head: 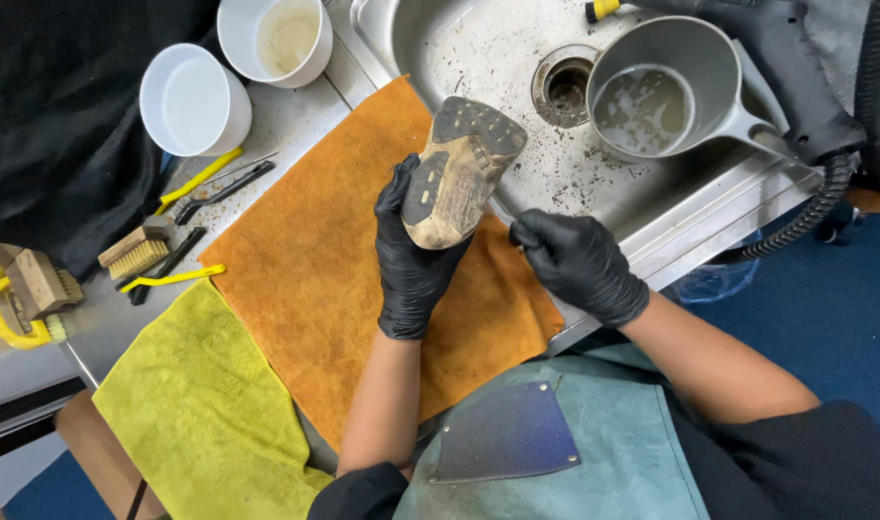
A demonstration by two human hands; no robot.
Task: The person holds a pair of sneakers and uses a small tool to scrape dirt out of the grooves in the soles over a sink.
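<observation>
L hand (411,265), black glove, grip closed round a shoe (459,173), held sole-up above the orange cloth (315,279) at the sink (517,58) edge. Fingers wrapped the heel/mid part from below; toe end pointed up and away toward the drain (563,85). Sole dark w/ lugs, heavily caked in tan mud.

R hand (580,265), also gloved, fist closed just beside the shoe, not touching it. Something thin may have been pinched in it; cannot tell what, too small.

Handling, judged: shoe looks light, one-hand hold was enough. Sole stiff rubber, upper prob. softer, so squeeze at the sides would give. Mud + wet glove = slippery; best hold is round the waist/heel where L hand had it, thumb on sole edge, not on the caked face.

Around: sink floor speckled w/ dirt. Grey jug (666,91) w/ murky water sat in sink. Black steam gun (796,77) w/ coiled hose lay on far right rim. Two white cups (194,101) on bench (276,125), upper left. Brushes (137,252) and yellow-handled picks (175,279) left of orange cloth. Yellow-green towel (199,414) overlapped near the cloth's lower left. Person wore teal apron (594,462).
</observation>
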